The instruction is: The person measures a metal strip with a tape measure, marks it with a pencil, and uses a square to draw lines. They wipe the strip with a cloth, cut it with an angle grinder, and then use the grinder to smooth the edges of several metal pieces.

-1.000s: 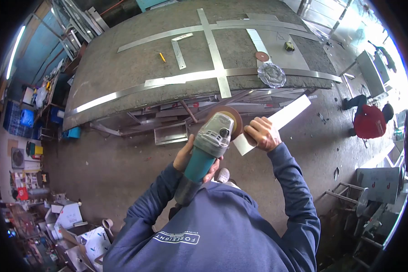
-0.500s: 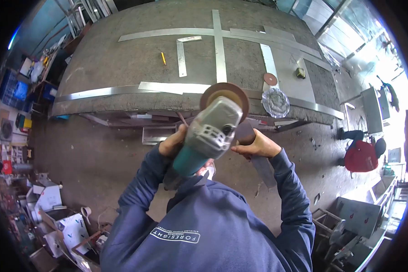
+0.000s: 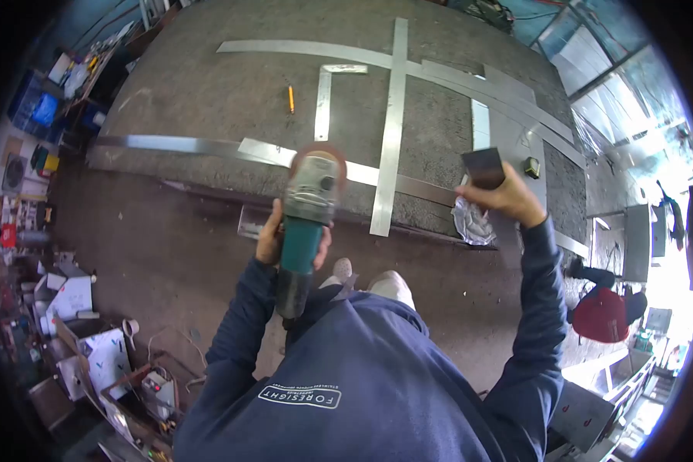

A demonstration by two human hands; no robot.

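Observation:
My left hand point(image 3: 272, 236) is wrapped round the teal body of an angle grinder point(image 3: 302, 242), whose reddish disc points toward the table point(image 3: 200, 100). My right hand point(image 3: 512, 199) grips a dark metal piece point(image 3: 483, 168) above the table's front right edge. Just below its fingers lies a crumpled clear plastic dish point(image 3: 472, 223). A long metal strip point(image 3: 393, 115) crosses other strips and overhangs the front edge. An L-shaped strip point(image 3: 323, 108) lies to its left.
An orange pencil point(image 3: 291, 99) and a tape measure point(image 3: 531, 167) lie on the table. A person in red point(image 3: 602, 316) is at the right. Metal parts point(image 3: 104, 350) and a cable are on the lower left floor.
My right hand has moved right and forward with the dark piece, away from the grinder. The grinder has shifted left and stands more upright in view. The view has shifted, and the crossing strip now overhangs the edge.

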